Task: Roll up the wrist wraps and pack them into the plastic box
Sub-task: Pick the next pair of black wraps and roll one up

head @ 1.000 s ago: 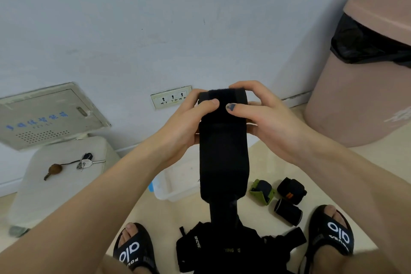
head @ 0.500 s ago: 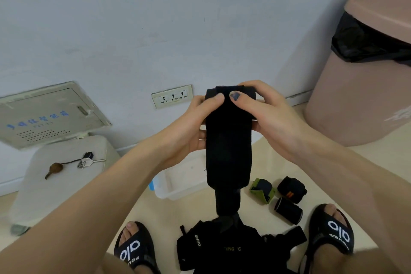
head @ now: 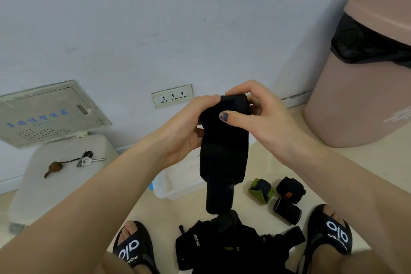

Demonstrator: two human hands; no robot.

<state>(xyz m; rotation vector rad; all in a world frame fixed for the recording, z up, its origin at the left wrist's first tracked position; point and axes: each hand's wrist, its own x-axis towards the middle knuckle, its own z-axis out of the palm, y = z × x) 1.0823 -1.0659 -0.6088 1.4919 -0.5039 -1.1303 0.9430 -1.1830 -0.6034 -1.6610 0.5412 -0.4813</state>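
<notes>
Black wrist wrap [head: 223, 158], half-rolled: my left hand [head: 184, 131] and right hand [head: 262, 115] pinch it above plastic box [head: 175, 187]; slack grip could unwind it.

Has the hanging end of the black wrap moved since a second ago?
Yes. The wrap's loose end has risen, away from the black pile on the floor, as both hands roll it up beside the wall socket.

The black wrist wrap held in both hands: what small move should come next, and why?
Probably another turn of the roll: both hands, left hand and right hand, pinch the rolled top of the black wrist wrap, while a long tail hangs unrolled.
</notes>
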